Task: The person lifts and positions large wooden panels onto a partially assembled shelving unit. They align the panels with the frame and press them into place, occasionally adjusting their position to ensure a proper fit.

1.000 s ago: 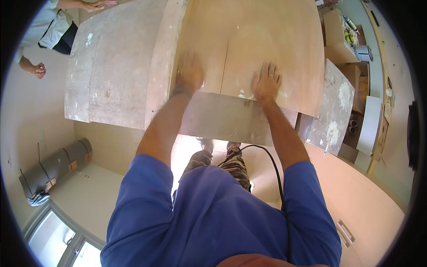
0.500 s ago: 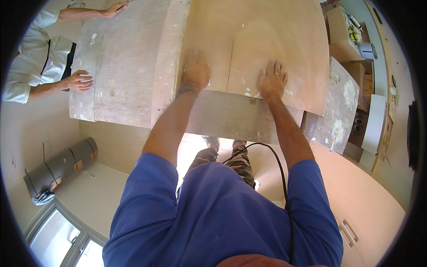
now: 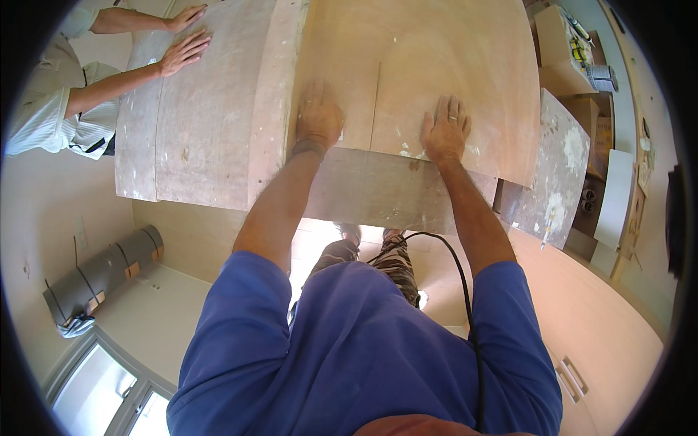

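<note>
My left hand [image 3: 318,116] lies palm down on a tan wooden panel [image 3: 451,65], close to its left side. Its fingers stretch forward and look slightly blurred. Further right, my right hand [image 3: 446,131] rests flat near the panel's front edge, fingers extended, a ring on one of them. A thin dark line [image 3: 376,105] runs along the panel between my hands. Left of it is a paler, scuffed board [image 3: 207,131] with white specks. A co-worker's two hands [image 3: 185,52] lie on the far left part of that board.
A paint-spattered grey board [image 3: 556,174] slants down at the right, beside shelving with boxes [image 3: 563,62] and a grey spool [image 3: 600,78]. A black cable [image 3: 465,291] hangs along my right side. A strapped grey roll [image 3: 105,275] lies at the left, near a window [image 3: 94,385].
The co-worker leans in, and their nearer hand has moved from the pale board's left edge up and right onto its surface. My hands stay in nearly the same places.
</note>
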`<state>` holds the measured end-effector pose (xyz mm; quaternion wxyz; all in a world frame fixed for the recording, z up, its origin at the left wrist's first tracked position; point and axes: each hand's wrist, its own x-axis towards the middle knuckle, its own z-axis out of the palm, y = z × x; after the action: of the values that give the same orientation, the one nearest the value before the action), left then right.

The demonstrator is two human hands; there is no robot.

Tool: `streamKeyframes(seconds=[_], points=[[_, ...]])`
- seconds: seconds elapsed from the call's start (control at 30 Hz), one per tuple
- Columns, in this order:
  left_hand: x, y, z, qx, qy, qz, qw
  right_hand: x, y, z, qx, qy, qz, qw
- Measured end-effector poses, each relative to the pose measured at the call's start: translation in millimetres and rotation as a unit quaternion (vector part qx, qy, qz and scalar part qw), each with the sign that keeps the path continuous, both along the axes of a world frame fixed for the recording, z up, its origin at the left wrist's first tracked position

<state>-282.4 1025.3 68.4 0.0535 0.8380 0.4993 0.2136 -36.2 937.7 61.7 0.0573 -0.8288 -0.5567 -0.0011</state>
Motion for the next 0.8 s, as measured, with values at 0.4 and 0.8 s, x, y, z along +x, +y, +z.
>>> streamKeyframes(seconds=[0.4, 0.8], points=[[-1.3, 0.9, 0.8, 0.022, -0.003, -0.015, 1.000, -0.6, -0.4, -3.3, 0.022, 0.007, 0.004, 1.000], [-1.9, -2.8, -4.6, -0.012, 0.021, -0.009, 1.000, -0.2, -2.7, -3.5, 0.013, 0.001, 0.005, 1.000]])
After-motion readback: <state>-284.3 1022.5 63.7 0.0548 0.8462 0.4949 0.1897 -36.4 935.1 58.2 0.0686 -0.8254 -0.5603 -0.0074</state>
